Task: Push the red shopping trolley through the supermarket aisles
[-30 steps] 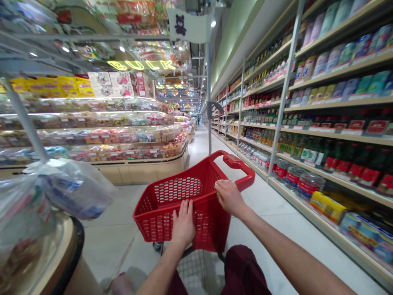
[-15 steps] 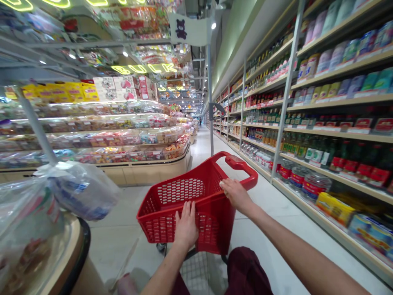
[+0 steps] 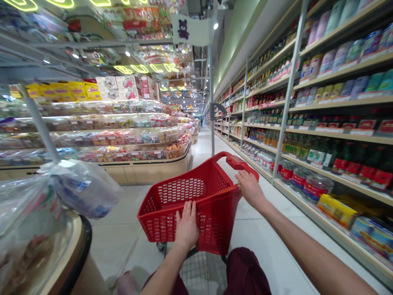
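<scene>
A red plastic shopping cart (image 3: 215,229) stands in front of me, turned so that its handle points away to the right. My left hand (image 3: 187,227) lies on the near side of its basket, fingers stretched out and their tips reaching the upper rim. At the near end of the cart's handle (image 3: 241,164), my right hand (image 3: 250,188) has its fingers curled over the red plastic; the palm side is hidden. Perforated walls surround the basket, and dark wheels show beneath it.
Shelves with bottles and cans (image 3: 322,131) run along the right. Tiered candy bins (image 3: 129,135) stand across the left. A rounded counter (image 3: 76,254) with plastic bags (image 3: 82,188) is close at left. A pole (image 3: 211,102) rises beyond the cart, beside a tiled aisle (image 3: 201,143).
My right hand has slid right along the cart's rim to the near end of the handle. My left hand keeps its place on the basket's side, and the cart has hardly moved.
</scene>
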A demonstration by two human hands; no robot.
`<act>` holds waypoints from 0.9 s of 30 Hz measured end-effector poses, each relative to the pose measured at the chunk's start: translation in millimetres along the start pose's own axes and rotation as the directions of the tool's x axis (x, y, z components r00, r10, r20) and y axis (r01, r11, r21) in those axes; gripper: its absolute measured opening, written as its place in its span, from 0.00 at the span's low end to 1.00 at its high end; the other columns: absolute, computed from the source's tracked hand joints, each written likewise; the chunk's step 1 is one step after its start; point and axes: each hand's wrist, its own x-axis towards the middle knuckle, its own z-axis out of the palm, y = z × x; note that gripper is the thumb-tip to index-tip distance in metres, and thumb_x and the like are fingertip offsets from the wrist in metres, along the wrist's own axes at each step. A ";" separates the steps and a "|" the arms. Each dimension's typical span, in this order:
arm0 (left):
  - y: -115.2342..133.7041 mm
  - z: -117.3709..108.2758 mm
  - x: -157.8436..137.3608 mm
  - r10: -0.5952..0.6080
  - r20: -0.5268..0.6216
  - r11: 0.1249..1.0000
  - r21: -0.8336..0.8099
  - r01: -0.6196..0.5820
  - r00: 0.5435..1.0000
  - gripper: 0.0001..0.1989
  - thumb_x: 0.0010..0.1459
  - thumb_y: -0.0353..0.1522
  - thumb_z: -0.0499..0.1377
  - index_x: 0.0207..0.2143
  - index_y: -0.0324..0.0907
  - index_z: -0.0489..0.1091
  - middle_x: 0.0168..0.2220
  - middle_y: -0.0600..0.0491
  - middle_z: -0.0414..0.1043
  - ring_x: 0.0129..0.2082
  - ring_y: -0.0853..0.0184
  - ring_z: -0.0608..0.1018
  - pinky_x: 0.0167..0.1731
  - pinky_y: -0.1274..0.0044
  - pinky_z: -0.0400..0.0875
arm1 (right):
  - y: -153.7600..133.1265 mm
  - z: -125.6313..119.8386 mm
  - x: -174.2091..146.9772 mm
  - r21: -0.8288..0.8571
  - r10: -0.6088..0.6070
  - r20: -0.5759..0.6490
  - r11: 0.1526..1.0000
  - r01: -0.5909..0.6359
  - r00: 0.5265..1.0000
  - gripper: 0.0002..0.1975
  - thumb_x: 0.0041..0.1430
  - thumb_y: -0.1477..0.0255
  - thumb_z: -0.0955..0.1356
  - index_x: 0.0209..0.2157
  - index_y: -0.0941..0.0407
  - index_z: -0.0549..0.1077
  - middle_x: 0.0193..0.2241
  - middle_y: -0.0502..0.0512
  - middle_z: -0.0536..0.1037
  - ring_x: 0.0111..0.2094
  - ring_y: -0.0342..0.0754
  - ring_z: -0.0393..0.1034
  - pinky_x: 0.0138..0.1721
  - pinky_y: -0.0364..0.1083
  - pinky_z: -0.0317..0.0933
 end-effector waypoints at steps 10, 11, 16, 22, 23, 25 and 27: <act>3.7 -3.7 -3.6 0.012 0.018 1.000 -0.013 -0.012 1.000 0.41 0.41 0.27 0.47 0.60 0.36 0.38 0.62 0.49 0.35 0.61 0.63 0.40 0.56 0.61 0.41 | 41.5 -19.7 0.3 0.089 -0.158 0.055 0.984 0.153 0.986 0.17 0.52 0.70 0.63 0.45 0.54 0.68 0.49 0.59 0.68 0.50 0.54 0.60 0.48 0.58 0.53; 4.4 -4.1 -3.7 0.013 0.024 1.000 -0.012 -0.012 1.000 0.41 0.41 0.27 0.47 0.60 0.35 0.37 0.63 0.49 0.34 0.61 0.63 0.40 0.56 0.61 0.41 | 42.2 -18.5 -1.0 0.110 -0.147 0.047 0.984 0.142 0.988 0.15 0.53 0.72 0.62 0.44 0.53 0.69 0.48 0.59 0.68 0.50 0.53 0.61 0.48 0.58 0.53; 7.6 -1.8 -3.5 0.016 0.026 1.000 -0.006 -0.015 1.000 0.41 0.42 0.30 0.48 0.60 0.34 0.35 0.63 0.48 0.34 0.61 0.60 0.39 0.56 0.60 0.41 | -7.5 0.3 -12.6 0.196 -0.188 0.032 0.964 0.179 0.982 0.19 0.54 0.81 0.57 0.44 0.54 0.69 0.48 0.57 0.69 0.51 0.50 0.60 0.49 0.56 0.53; 5.0 1.5 -5.1 0.051 0.005 0.999 -0.004 -0.051 0.999 0.40 0.42 0.28 0.47 0.60 0.35 0.36 0.63 0.49 0.32 0.61 0.62 0.38 0.56 0.59 0.38 | -20.3 2.1 -9.8 0.092 -0.119 0.002 0.989 0.118 0.993 0.20 0.53 0.83 0.57 0.45 0.58 0.68 0.50 0.61 0.67 0.52 0.54 0.58 0.50 0.58 0.50; 5.6 1.2 -5.1 0.054 0.008 0.998 -0.009 -0.054 0.999 0.40 0.42 0.28 0.47 0.60 0.35 0.36 0.63 0.49 0.32 0.61 0.62 0.38 0.56 0.60 0.38 | -14.8 0.7 -8.8 0.053 -0.035 -0.033 0.998 0.037 0.999 0.19 0.54 0.82 0.57 0.45 0.60 0.68 0.50 0.63 0.67 0.52 0.56 0.58 0.50 0.59 0.50; 7.3 0.5 -4.8 0.050 0.012 0.999 -0.018 -0.050 0.999 0.41 0.42 0.29 0.48 0.60 0.35 0.36 0.63 0.49 0.31 0.61 0.61 0.38 0.56 0.59 0.38 | -13.6 1.6 -10.2 0.022 0.053 -0.078 0.998 -0.051 0.996 0.18 0.54 0.82 0.57 0.45 0.61 0.69 0.49 0.65 0.67 0.52 0.57 0.58 0.50 0.59 0.49; 8.1 -0.1 -4.2 0.039 0.009 0.999 -0.018 -0.039 0.999 0.41 0.42 0.29 0.48 0.60 0.34 0.36 0.63 0.49 0.31 0.61 0.61 0.37 0.56 0.59 0.38 | -28.9 8.2 -16.1 0.063 -0.005 -0.071 0.998 0.010 0.997 0.19 0.54 0.83 0.57 0.45 0.60 0.69 0.49 0.62 0.68 0.52 0.55 0.58 0.51 0.57 0.50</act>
